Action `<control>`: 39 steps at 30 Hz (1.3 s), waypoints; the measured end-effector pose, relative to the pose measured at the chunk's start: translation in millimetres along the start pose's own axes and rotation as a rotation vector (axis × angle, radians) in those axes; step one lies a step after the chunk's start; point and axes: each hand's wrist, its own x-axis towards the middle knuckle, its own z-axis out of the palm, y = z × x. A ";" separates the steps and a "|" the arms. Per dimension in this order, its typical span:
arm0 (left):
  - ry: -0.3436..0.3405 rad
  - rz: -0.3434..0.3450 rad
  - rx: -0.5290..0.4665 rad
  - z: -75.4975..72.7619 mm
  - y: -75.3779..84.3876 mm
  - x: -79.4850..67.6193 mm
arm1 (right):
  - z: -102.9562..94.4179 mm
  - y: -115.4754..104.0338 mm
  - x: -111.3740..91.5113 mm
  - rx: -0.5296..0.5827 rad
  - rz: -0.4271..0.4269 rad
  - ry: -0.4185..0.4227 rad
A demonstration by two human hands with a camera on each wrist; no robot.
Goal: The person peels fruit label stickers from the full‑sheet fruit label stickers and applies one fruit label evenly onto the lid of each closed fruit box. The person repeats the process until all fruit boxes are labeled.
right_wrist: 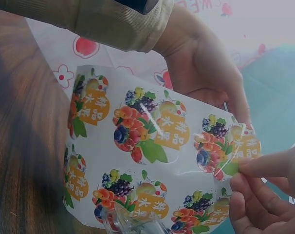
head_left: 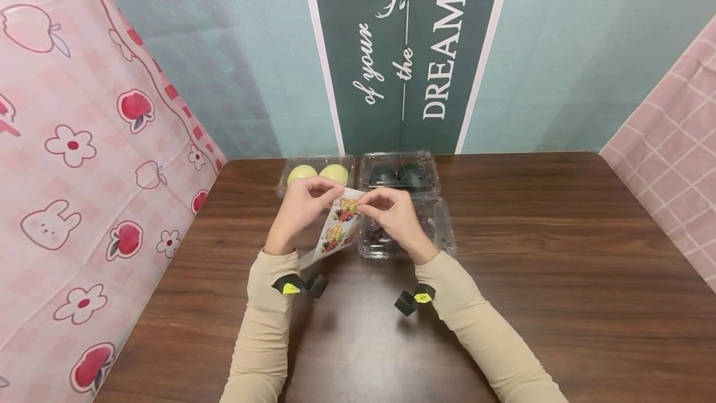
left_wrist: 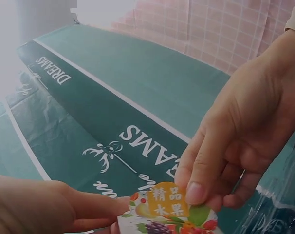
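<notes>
A white sheet of fruit stickers (head_left: 338, 229) hangs between both hands in the head view, above the table. My left hand (head_left: 302, 210) pinches its upper edge between thumb and fingers. At the sheet's right corner, the thumb and forefinger of my right hand (head_left: 394, 213) pinch a sticker (right_wrist: 223, 146) with an orange label, berries and a green leaf. Seen from the right wrist, this sticker reaches past the sheet's edge; whether it is wholly free of the backing I cannot tell. Rows of similar stickers cover the sheet, whose lower end curls.
Behind the hands stand a clear box (head_left: 285, 188) with two pale yellow-green round fruits and another clear box (head_left: 399, 160) with dark round items. A nearer clear box (head_left: 447, 235), partly behind my right hand, holds dark contents. The brown wooden table (head_left: 559, 266) meets hanging cloths at its back.
</notes>
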 end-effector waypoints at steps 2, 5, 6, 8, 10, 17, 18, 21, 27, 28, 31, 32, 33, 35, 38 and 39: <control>-0.007 -0.004 0.014 -1.5 0.1 0.0 | -0.2 -0.1 0.3 -0.006 -0.004 -0.004; -0.011 -0.003 0.042 -4.0 0.1 0.1 | -1.0 -0.4 0.7 -0.014 -0.010 -0.016; -0.011 -0.002 0.048 -4.9 -0.1 0.2 | -1.4 -0.6 0.9 -0.014 -0.012 -0.020; -0.007 0.003 0.062 -6.7 -0.6 0.2 | -2.5 -1.3 1.2 -0.008 -0.011 -0.029; -0.003 0.007 0.067 -8.5 -1.4 0.1 | -3.6 -2.1 1.6 0.000 -0.006 -0.036; -0.019 0.002 0.065 -14.6 -4.4 -1.6 | -7.8 -4.1 2.1 0.014 0.009 -0.062; -0.019 0.003 0.073 -15.5 -5.2 -1.8 | -8.2 -3.8 2.2 0.016 0.011 -0.067; -0.012 0.009 0.094 -17.6 -6.8 -2.2 | -9.8 -3.4 2.3 0.017 0.013 -0.080; 0.034 0.033 0.192 -22.2 -7.2 -3.8 | -12.4 -2.0 2.7 -0.015 0.026 -0.104; 0.046 0.036 0.210 -23.1 -7.0 -4.1 | -13.0 -2.0 2.9 -0.020 0.028 -0.106; 0.070 0.040 0.259 -26.1 -6.8 -4.8 | -15.7 -2.9 3.4 -0.031 0.034 -0.102; 0.074 0.040 0.272 -27.1 -7.0 -5.0 | -16.9 -3.3 3.5 -0.035 0.038 -0.096; 0.076 0.039 0.284 -28.1 -7.2 -5.3 | -18.0 -3.6 3.8 -0.039 0.041 -0.089; 0.075 0.047 0.304 -30.3 -7.9 -5.9 | -20.4 -4.0 4.4 -0.042 0.048 -0.076; 0.069 0.067 0.320 -34.1 -9.4 -6.9 | -24.1 -4.5 5.4 -0.046 0.060 -0.059; 0.070 0.071 0.321 -35.6 -9.7 -7.4 | -25.2 -4.5 5.7 -0.047 0.064 -0.054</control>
